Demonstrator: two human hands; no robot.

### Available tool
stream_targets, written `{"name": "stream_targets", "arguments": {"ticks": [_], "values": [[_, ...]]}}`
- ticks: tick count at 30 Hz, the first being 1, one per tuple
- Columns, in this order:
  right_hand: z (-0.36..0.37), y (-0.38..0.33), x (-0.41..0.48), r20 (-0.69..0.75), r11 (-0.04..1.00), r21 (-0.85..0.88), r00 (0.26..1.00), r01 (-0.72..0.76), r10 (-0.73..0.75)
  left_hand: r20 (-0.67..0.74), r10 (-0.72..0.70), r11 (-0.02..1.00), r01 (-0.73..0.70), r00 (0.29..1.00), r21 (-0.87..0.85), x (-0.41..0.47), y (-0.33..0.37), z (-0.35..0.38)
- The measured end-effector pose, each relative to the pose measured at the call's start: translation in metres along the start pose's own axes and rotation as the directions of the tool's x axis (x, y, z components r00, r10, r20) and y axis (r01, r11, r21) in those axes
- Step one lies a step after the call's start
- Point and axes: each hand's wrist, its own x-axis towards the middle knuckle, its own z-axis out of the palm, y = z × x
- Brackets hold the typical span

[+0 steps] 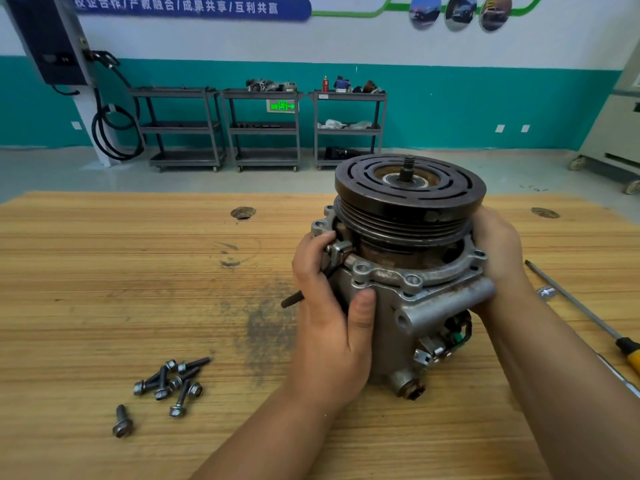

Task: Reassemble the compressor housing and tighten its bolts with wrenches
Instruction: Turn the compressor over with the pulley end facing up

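Wooden bench (104,271) fills the foreground of a workshop with a teal-banded wall and grey carts (263,126) along it; the compressor (391,327) stands upright on the bench, right of centre, with its dark grooved pulley (408,188) on top. The left hand (325,313) grasps the near left side, thumb pressed flat on the body just under the flange (391,271), fingers curled over the flange edge; the right hand (498,251) cups the far right side at the same height, its fingertips hidden behind the casting. The bolt holes that show around the flange are empty; the bolts (169,382) lie loose in a heap well to the left. A screwdriver (581,310) and a small socket (546,292) lie to the right.

Cast metal with a steel pulley, it is likely heavy, top-heavy and fully rigid; oily or rusty patches may make it slippery. The flange and the blocky body give the best purchase, one hand each side; the pulley may spin, and the thin wiring low on the right looks fragile, so neither suits a grip.
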Motion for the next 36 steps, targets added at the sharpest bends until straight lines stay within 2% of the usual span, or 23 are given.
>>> {"name": "stream_targets", "arguments": {"ticks": [2, 5, 10, 13, 17, 21, 26, 29, 32, 36], "values": [[0.002, 0.001, -0.004, 0.019, 0.998, 0.056, 1.000, -0.019, 0.018, -0.006, -0.021, 1.000, 0.021, 1.000, -0.017, 0.001, 0.001, -0.001], [0.006, 0.003, -0.010, 0.063, 0.948, 0.282, 0.989, -0.148, 0.136, -0.010, -0.048, 0.997, 0.047, 0.999, -0.065, 0.004, 0.002, -0.003], [0.001, 0.010, -0.014, 0.085, 0.981, 0.195, 0.996, -0.027, 0.011, -0.054, -0.104, 0.984, 0.095, 0.993, -0.153, 0.004, 0.006, -0.003], [0.001, 0.013, -0.012, 0.107, 0.966, 0.255, 0.994, -0.035, 0.008, -0.089, -0.116, 0.986, 0.105, 0.989, -0.128, 0.004, 0.007, -0.001], [0.007, 0.012, -0.010, 0.189, 0.907, 0.400, 0.980, -0.130, 0.057, -0.118, -0.098, 0.994, 0.091, 0.988, -0.065, 0.006, 0.007, 0.004], [0.008, 0.007, -0.011, 0.095, 0.930, 0.357, 0.994, -0.085, 0.054, -0.118, -0.069, 0.995, 0.061, 0.991, -0.075, 0.007, 0.007, 0.008], [0.011, 0.001, -0.014, 0.120, 0.946, 0.314, 0.992, -0.076, 0.039, -0.114, -0.068, 0.994, 0.058, 0.991, -0.095, 0.007, 0.007, 0.009], [0.008, 0.003, -0.011, 0.090, 0.933, 0.343, 0.992, -0.111, 0.085, -0.105, -0.048, 0.996, 0.040, 0.993, -0.077, 0.005, 0.008, 0.010], [0.004, 0.007, -0.007, 0.014, 0.969, 0.242, 0.999, -0.046, 0.044, -0.097, -0.013, 0.998, 0.006, 0.995, -0.070, 0.006, 0.008, 0.009], [0.004, 0.006, -0.008, 0.030, 0.977, 0.203, 0.998, -0.059, 0.054, -0.100, -0.006, 0.998, -0.001, 0.995, -0.064, 0.005, 0.006, 0.009]]}}
